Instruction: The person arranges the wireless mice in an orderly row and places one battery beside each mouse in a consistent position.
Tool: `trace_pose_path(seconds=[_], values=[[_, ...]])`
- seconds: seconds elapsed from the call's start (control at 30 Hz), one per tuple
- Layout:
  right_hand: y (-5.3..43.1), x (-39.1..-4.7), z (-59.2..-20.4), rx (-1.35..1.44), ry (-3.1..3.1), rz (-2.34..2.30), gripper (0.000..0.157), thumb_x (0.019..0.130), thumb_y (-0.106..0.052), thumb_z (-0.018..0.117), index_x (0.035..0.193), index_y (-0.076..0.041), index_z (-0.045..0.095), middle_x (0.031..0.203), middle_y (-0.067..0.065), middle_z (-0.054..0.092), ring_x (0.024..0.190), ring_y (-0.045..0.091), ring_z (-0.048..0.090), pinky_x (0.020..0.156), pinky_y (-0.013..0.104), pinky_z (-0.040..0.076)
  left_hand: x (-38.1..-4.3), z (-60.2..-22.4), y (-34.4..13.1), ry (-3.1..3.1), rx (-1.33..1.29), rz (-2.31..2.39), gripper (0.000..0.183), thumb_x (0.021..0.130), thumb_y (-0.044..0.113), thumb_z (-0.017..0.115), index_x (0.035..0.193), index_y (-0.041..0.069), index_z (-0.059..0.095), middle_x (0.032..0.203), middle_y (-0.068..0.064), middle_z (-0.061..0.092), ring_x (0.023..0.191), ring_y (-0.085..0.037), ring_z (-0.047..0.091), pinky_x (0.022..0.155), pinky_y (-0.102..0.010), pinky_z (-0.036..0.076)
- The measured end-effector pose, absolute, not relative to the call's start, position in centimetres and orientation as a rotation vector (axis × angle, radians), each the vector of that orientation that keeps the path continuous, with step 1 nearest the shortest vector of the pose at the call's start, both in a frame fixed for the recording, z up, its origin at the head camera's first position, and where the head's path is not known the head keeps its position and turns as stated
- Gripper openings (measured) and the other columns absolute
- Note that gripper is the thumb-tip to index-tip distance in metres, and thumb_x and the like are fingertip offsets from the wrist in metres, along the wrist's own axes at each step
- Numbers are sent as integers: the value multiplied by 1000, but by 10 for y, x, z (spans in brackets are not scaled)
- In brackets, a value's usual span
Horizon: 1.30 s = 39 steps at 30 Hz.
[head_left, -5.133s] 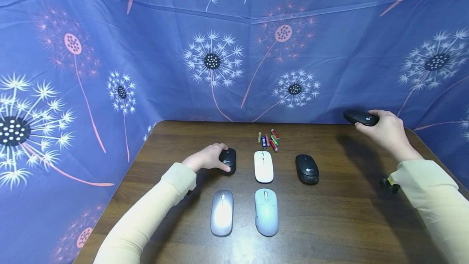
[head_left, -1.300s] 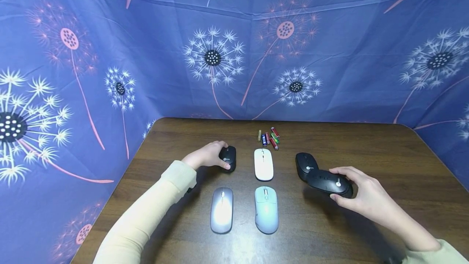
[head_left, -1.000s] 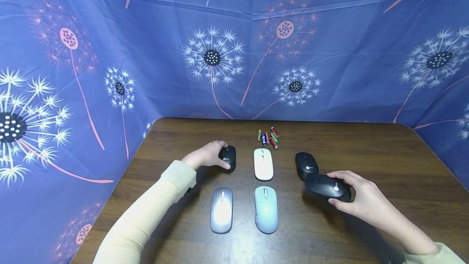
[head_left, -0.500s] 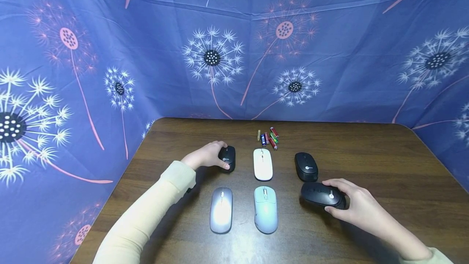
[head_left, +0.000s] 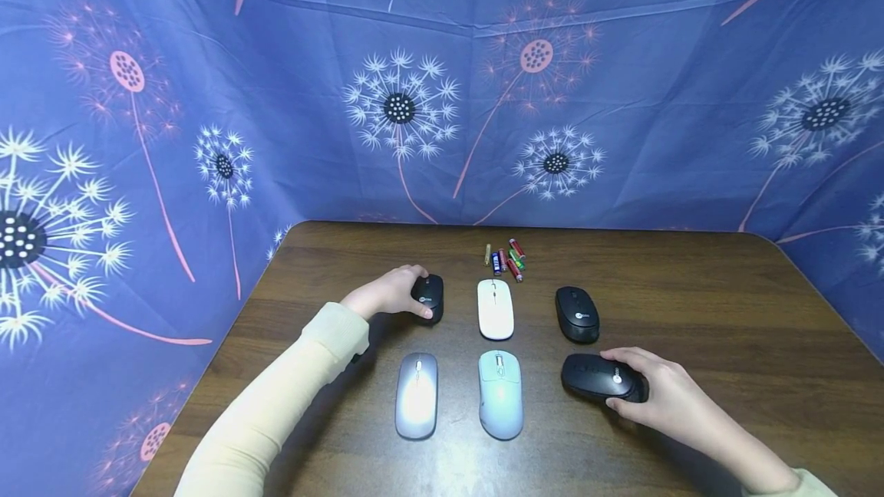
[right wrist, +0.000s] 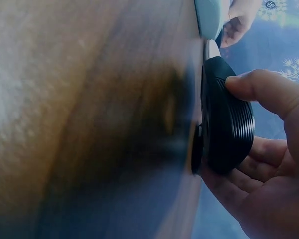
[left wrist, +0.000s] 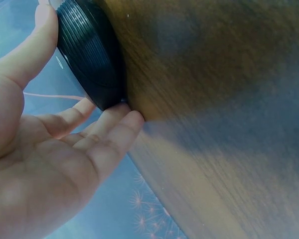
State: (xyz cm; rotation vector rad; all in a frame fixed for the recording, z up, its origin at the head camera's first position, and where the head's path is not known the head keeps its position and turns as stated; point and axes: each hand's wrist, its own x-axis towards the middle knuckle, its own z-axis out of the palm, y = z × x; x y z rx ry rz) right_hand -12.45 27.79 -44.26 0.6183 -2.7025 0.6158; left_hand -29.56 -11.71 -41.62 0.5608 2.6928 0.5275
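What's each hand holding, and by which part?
The right hand holds a black mouse by its sides near the rear; the left hand, another black mouse by its ends.

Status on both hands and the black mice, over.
Left hand grips the leftmost black mouse. Right hand holds a crosswise black mouse. Loose black mouse just beyond, possibly in the way.

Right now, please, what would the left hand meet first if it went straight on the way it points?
With its black mouse leading, the left hand would probably meet the white mouse first, though height is unclear.
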Motion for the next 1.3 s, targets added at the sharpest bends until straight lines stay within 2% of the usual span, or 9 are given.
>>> trace_pose_path(seconds=[0.1,0.37,0.57,0.77,1.3], values=[[277,-123,-445,615,-2719,606,59,56,-18,88,110,-12,66,107,-3,66,91,13,63,69,24,51,-296,-417,-117,2695,561,526,80,76,35,79,138,2,42,138,-16,47,122,-26,47,102,-39,39],[278,-121,-448,590,-2768,616,58,57,-18,88,110,-13,66,107,-3,66,93,17,63,71,30,52,-294,-415,-116,2692,553,530,79,76,34,79,138,2,41,139,-16,46,124,-26,46,102,-40,38],[278,-121,-451,594,-2765,609,59,55,-19,88,109,-13,65,106,-3,66,91,16,63,70,29,52,-294,-415,-116,2683,552,539,79,76,33,79,139,2,41,139,-16,46,124,-26,46,102,-40,38],[278,-121,-451,585,-2802,589,61,55,-21,89,111,-15,65,107,-2,66,93,20,63,72,34,53,-296,-416,-115,2686,571,540,78,75,33,80,136,1,44,134,-17,50,119,-26,49,100,-40,40],[279,-122,-451,644,-2763,583,65,54,-23,90,112,-13,63,108,-2,65,94,20,63,73,34,53,-295,-410,-113,2678,564,531,79,74,32,81,136,1,43,133,-17,50,117,-26,50,98,-39,40]])
